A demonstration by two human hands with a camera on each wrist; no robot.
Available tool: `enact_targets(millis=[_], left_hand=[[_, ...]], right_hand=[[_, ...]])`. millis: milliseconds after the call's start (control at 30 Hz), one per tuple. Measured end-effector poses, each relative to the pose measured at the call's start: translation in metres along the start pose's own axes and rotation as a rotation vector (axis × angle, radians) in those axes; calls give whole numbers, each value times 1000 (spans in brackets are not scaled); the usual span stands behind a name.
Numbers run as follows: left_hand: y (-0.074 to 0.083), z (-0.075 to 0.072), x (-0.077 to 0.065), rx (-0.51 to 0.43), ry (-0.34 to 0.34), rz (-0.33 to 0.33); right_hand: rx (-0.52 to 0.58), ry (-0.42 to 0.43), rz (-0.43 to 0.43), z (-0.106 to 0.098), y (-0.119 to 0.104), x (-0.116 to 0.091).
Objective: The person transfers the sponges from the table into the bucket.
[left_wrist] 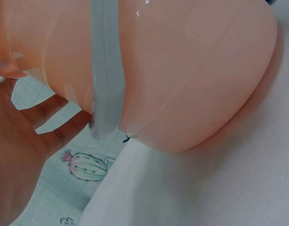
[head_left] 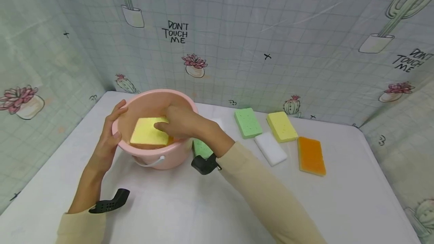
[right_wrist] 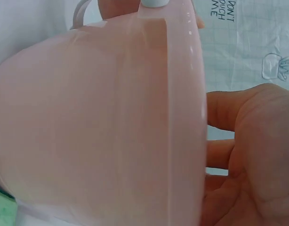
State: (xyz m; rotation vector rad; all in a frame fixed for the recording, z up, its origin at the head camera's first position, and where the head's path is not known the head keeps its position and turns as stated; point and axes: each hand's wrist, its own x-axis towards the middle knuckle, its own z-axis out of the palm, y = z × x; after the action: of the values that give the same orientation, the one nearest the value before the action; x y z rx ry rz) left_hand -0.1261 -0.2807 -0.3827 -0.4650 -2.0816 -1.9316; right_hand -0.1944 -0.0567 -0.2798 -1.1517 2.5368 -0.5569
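Note:
A pink bucket [head_left: 149, 157] with a white handle [head_left: 152, 162] stands on the white table. My left hand [head_left: 106, 140] grips its left rim, the thumb at the rim and the fingers spread along the outer wall, as the left wrist view shows. Reaching over the opposite rim, my right hand [head_left: 181, 119] is inside the bucket and holds a yellow sponge [head_left: 147, 133] with the thumb against its face. Its other fingers are partly hidden. A bit of orange [head_left: 170, 139] shows beneath that sponge. In the right wrist view, the bucket wall hides the fingertips.
Right of the bucket lie a green sponge [head_left: 248, 122], a yellow sponge [head_left: 282, 126], a white sponge [head_left: 270, 148] and an orange sponge [head_left: 311, 156]. Another green sponge [head_left: 202, 148] sits against the bucket, partly under my right arm. A printed cloth [head_left: 237, 48] hangs behind the table.

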Motion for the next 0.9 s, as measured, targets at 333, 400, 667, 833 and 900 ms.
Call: enact_targets(millis=[333,400,667,833,900], left_hand=[[1,-2,-1,7,-30,7],[1,-2,-1,3,-31,4],[2,-1,-1,3,-34,-5],[2,-2,-1,17,-34,-11],[2,-3,-1,12,-33,-12]], right_hand=[[-48,31,4,-14,5,-11],[-27,66,-22,-16,6,-14],[118,227,-95,-25,14,-36],[189,298,-76,-27,23,-50],[204,327,-79,-25,27,-55]])
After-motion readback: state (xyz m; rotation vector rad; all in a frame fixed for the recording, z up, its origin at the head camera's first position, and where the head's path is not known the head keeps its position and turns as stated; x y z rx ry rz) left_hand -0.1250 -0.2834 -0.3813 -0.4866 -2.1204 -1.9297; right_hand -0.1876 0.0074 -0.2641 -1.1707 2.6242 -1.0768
